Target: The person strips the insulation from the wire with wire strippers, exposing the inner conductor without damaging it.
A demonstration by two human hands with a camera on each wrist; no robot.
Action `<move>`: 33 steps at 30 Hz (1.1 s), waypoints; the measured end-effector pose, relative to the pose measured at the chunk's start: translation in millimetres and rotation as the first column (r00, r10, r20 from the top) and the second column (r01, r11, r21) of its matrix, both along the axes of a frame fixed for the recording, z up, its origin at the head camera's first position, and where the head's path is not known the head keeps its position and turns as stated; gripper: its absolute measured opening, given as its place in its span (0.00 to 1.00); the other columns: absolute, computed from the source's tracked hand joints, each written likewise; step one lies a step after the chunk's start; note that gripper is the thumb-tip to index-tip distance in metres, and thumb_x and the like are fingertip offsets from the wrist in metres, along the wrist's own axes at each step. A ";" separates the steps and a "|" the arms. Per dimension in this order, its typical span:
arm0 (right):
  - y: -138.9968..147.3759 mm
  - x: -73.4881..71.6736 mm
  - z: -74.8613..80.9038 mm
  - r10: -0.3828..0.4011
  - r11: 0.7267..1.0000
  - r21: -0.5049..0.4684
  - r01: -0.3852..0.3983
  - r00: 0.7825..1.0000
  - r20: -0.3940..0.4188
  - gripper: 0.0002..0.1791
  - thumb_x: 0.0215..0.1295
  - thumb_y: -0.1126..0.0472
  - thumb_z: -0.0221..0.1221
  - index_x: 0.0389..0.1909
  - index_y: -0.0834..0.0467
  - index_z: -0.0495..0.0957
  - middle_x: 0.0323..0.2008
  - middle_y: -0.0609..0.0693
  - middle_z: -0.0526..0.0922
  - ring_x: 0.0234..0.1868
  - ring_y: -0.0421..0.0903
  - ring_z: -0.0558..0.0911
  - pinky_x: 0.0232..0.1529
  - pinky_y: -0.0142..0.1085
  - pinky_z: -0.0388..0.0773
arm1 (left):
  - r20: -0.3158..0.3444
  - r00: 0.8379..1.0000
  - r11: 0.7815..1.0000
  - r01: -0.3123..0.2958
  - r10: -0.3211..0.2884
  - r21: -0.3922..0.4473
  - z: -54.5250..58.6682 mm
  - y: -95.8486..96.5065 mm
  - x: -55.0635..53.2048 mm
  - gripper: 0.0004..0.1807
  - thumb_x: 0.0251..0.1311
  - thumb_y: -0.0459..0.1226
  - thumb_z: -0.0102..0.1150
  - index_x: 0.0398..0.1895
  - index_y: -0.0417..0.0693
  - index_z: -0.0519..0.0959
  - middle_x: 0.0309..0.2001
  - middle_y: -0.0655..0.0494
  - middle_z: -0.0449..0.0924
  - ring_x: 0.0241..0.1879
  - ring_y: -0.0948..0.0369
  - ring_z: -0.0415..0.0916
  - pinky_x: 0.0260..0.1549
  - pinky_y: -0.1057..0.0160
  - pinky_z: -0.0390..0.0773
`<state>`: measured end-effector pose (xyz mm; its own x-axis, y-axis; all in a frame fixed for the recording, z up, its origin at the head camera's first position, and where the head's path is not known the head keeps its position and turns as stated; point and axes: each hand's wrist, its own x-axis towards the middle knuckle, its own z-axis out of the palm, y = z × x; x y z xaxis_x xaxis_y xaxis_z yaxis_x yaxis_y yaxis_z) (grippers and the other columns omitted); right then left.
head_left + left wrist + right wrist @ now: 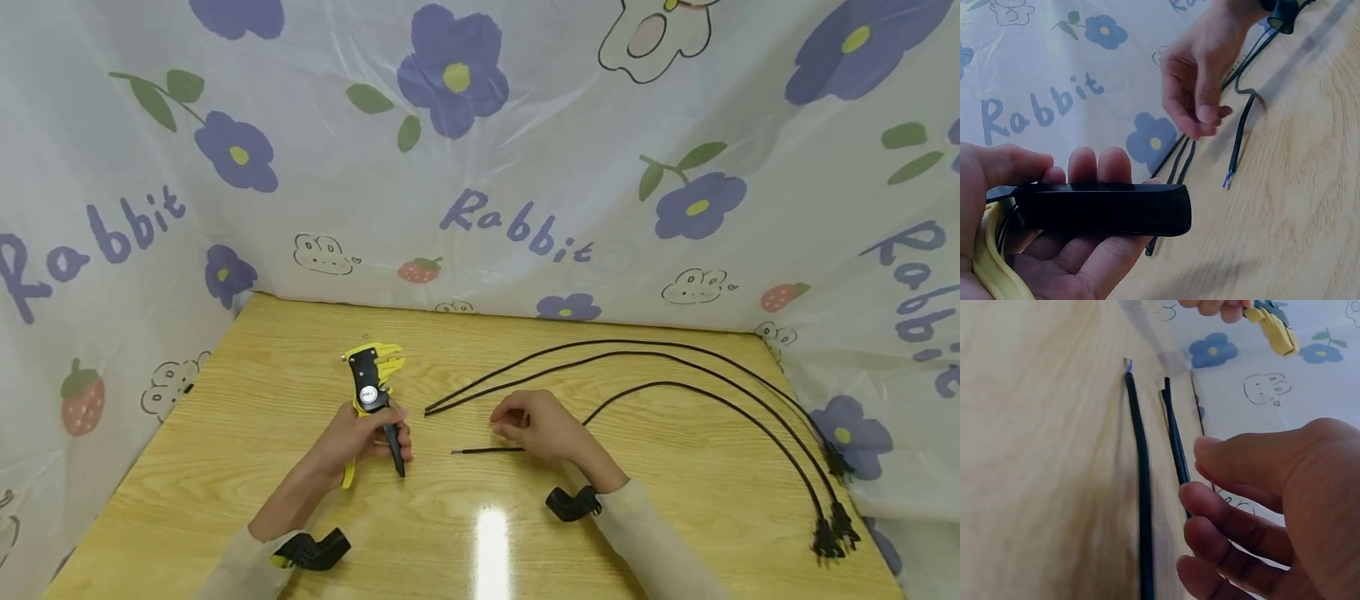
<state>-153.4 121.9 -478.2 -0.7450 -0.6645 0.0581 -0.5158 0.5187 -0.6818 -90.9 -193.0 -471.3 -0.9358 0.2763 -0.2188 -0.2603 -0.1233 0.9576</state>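
Observation:
My left hand (371,429) grips a yellow and black wire stripper (365,367) upright, its head pointing away from me. In the left wrist view the fingers curl about its black handle (1104,209). My right hand (546,423) hovers by the nearest black power cord (491,450), fingers loosely bent and nothing between them. At that cord's tip, thin inner wires (1228,180), one of them blue, stick out of the black sheath. Farther back lie two more black cords (1175,437), their ends close together, with no bare wire visible.
At the table's right edge lie the cords' plugs (827,540). A white curtain (525,275) printed with flowers and rabbits hangs behind the wooden table (420,525). Both wrists wear small black cameras (311,550).

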 end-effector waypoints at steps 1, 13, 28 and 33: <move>-0.3 -1.4 1.2 -0.009 1.000 -0.001 0.009 1.000 -0.012 0.07 0.72 0.58 0.64 0.46 0.54 0.86 0.37 0.42 0.85 0.35 0.36 0.81 0.36 0.30 0.81 | 0.008 1.000 1.000 -0.004 0.004 0.002 -1.2 -0.6 0.0 0.17 0.72 0.39 0.60 0.48 0.32 0.70 0.30 0.52 0.84 0.32 0.56 0.87 0.47 0.43 0.88; -15.6 -19.9 4.2 -0.036 0.999 0.018 0.038 0.994 -0.103 0.14 0.71 0.60 0.64 0.54 0.57 0.84 0.53 0.53 0.85 0.52 0.53 0.83 0.47 0.44 0.84 | 0.060 0.998 1.000 0.002 -0.003 0.020 -11.9 -7.4 0.0 0.18 0.72 0.39 0.59 0.49 0.31 0.69 0.30 0.52 0.84 0.32 0.55 0.87 0.47 0.43 0.89; -32.8 -37.4 -8.5 -0.052 0.996 0.062 0.063 0.986 -0.161 0.13 0.68 0.61 0.67 0.52 0.57 0.86 0.51 0.52 0.87 0.53 0.53 0.83 0.65 0.52 0.75 | 0.083 0.996 0.999 0.009 -0.012 0.033 -22.0 -7.8 -1.8 0.16 0.71 0.39 0.60 0.48 0.34 0.70 0.29 0.52 0.84 0.31 0.55 0.87 0.44 0.44 0.89; -36.4 -35.1 -13.0 -0.074 0.995 0.051 0.084 0.981 -0.179 0.10 0.65 0.61 0.69 0.47 0.57 0.88 0.44 0.51 0.87 0.46 0.51 0.82 0.55 0.48 0.76 | 0.089 0.996 0.999 0.020 -0.022 0.031 -22.3 -5.9 0.1 0.16 0.71 0.39 0.60 0.47 0.33 0.70 0.29 0.53 0.84 0.31 0.56 0.87 0.44 0.45 0.90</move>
<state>-188.5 85.5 -491.2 -0.7768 -0.6100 0.1564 -0.5812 0.5988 -0.5511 -90.8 -198.9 -493.6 -0.9069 0.3034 -0.2923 -0.3471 -0.1449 0.9266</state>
